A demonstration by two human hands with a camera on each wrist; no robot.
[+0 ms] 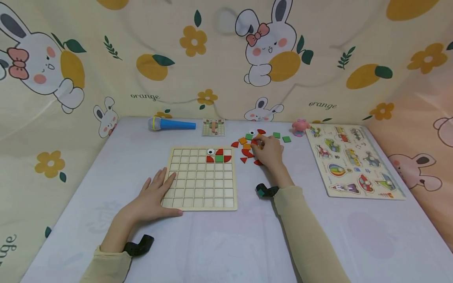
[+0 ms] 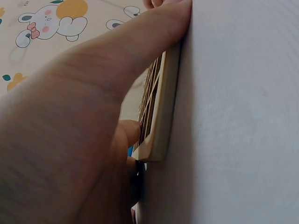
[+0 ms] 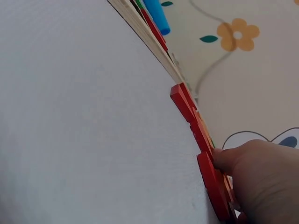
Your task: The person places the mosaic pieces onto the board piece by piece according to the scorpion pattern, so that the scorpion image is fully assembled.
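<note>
A light wooden grid board (image 1: 199, 182) lies on the table, with red quarter-round pieces (image 1: 227, 158), a green square (image 1: 219, 158) and a round eye piece (image 1: 210, 151) set in its upper right cells. My left hand (image 1: 150, 198) rests spread on the board's left edge, its thumb along the near corner. Beyond the board's right side, my right hand (image 1: 270, 153) reaches into a loose cluster of red, orange and green pieces (image 1: 246, 146). Its thumb and fingertips touch pieces there; whether they pinch one is hidden. In the right wrist view, red pieces (image 3: 212, 184) lie beside the thumb.
A small pattern card (image 1: 213, 127) and a blue toy microphone (image 1: 177, 124) lie behind the board. Two green squares (image 1: 286, 139) and a pink figurine (image 1: 300, 126) are right of the cluster. A picture puzzle board (image 1: 354, 161) lies at the far right. A printed cloth hangs behind the table.
</note>
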